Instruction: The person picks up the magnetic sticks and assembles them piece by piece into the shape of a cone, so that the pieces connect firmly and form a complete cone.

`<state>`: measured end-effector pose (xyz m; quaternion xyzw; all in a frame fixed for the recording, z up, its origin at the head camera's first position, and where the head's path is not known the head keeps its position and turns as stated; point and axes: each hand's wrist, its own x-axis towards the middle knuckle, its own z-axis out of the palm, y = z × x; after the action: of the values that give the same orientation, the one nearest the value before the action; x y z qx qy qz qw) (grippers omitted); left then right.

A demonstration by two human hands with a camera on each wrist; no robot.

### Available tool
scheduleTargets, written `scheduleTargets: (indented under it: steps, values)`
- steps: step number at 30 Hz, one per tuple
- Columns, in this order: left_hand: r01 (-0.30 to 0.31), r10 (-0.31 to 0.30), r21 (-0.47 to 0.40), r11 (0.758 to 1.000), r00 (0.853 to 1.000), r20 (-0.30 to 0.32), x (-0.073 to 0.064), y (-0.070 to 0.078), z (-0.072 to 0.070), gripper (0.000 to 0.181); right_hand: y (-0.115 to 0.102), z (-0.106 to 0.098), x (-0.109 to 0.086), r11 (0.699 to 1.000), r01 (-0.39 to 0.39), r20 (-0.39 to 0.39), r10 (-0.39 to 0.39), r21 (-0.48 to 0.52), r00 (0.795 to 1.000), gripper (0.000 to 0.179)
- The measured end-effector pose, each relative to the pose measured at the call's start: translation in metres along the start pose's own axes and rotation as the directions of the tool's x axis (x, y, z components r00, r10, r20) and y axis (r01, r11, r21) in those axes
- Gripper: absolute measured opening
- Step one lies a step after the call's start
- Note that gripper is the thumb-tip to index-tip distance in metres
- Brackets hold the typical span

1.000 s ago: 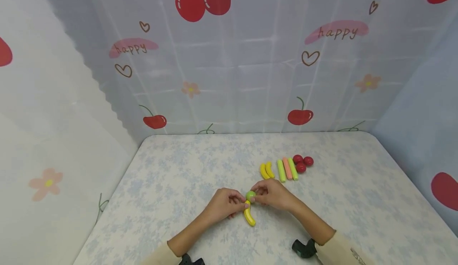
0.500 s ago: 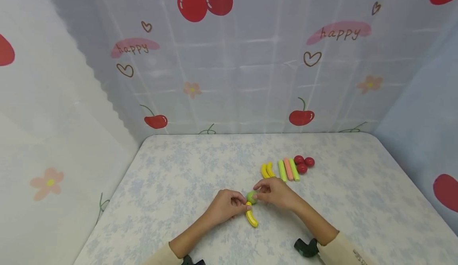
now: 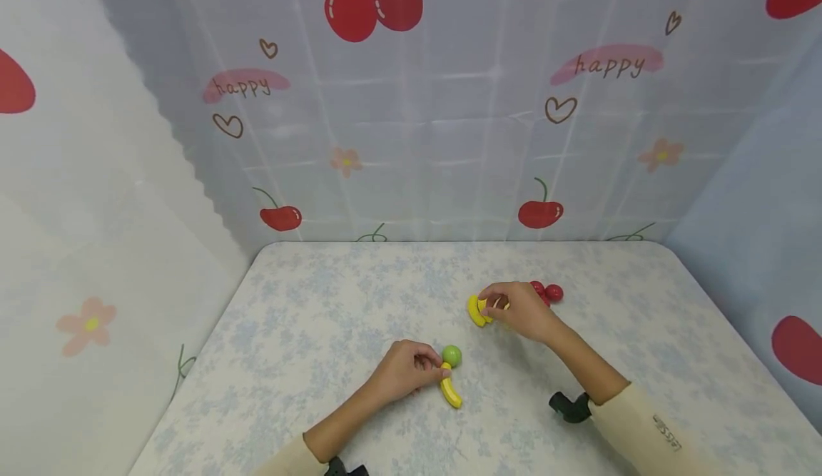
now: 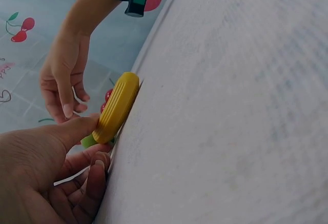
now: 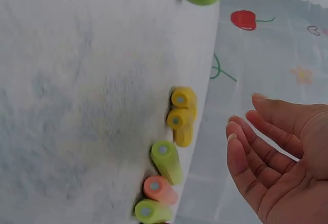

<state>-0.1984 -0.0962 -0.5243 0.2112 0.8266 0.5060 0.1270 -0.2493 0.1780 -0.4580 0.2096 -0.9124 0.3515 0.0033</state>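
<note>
Left hand (image 3: 407, 370): we pinch a curved, yellow, plastic-looking stick (image 3: 450, 391), likely steadying it.
Right hand (image 3: 523, 310): empty, fingers apart.

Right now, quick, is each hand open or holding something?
Left hand: pinching one end of a yellow toy banana.
Right hand: open, holding nothing.

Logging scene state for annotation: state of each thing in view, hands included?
Left hand, pinching the near banana
Near banana, lying on the table
Green ball, at that banana's far end
Right hand, hovering, holding nothing
Banana pair, lying side by side
Green sticks, lying flat
Pink stick, lying between them
Red balls, clustered, partly hidden
</note>
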Motion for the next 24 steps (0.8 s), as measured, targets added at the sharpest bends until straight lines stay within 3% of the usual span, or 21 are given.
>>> scheduleTargets:
  steps: [8,18,24]
  values:
    - [-0.009,0.009,0.003,1.000,1.000,0.001,0.000,-0.003,0.000,0.016,0.003,-0.008,0.022,0.977,0.033,0.136,-0.004,-0.210,0.991,0.030]
    - [-0.029,0.029,0.017,0.999,1.000,-0.001,0.001,-0.002,0.000,0.016,-0.001,-0.001,0.039,0.940,0.037,0.244,0.050,-0.339,0.968,0.030]
    - [-0.028,0.028,0.027,0.999,1.000,-0.005,0.000,-0.001,-0.001,0.016,0.002,0.006,0.045,0.919,0.088,0.267,0.019,-0.383,0.963,0.029]
